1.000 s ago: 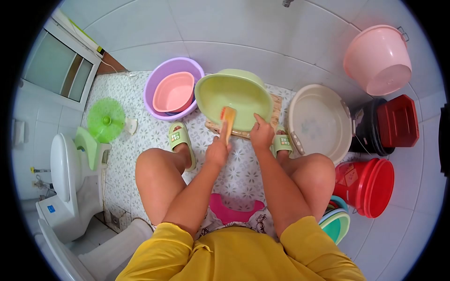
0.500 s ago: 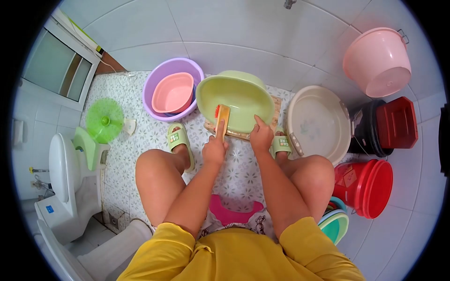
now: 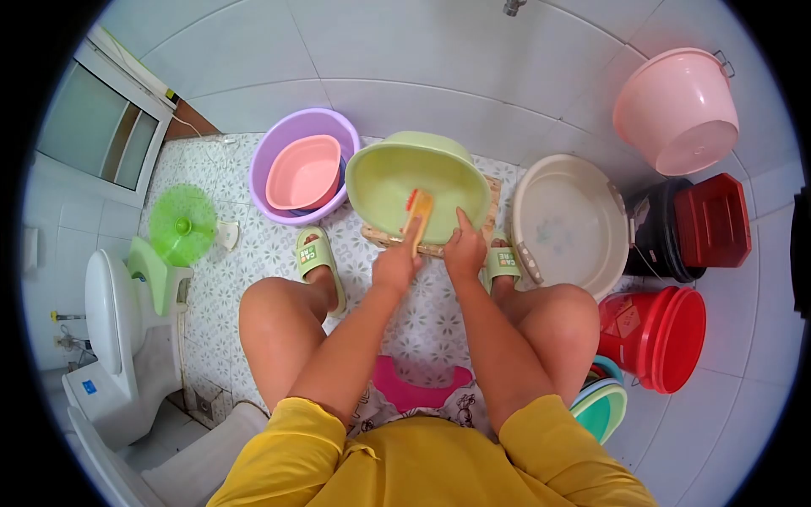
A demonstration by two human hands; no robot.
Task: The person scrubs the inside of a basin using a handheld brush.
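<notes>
A wooden-handled scrubbing brush (image 3: 418,216) with red bristles is gripped in my left hand (image 3: 396,268). Its head lies against the inner wall of a light green basin (image 3: 404,173). The basin is tilted up with its opening facing me, resting on a low wooden stool (image 3: 492,203). My right hand (image 3: 465,248) is closed on the basin's near right rim, the index finger stretched along the inside. Part of the stool is hidden beneath the basin.
A purple basin (image 3: 262,156) with a pink basin (image 3: 302,171) inside stands left. On the right are a beige water-filled basin (image 3: 521,203), a red bucket (image 3: 676,338) and a black bucket (image 3: 655,228). A pink bucket (image 3: 672,110) hangs on the wall; a toilet (image 3: 110,313) is far left.
The brush has moved right and slightly down within the basin, its handle leaning differently. My right hand keeps its hold on the rim.
</notes>
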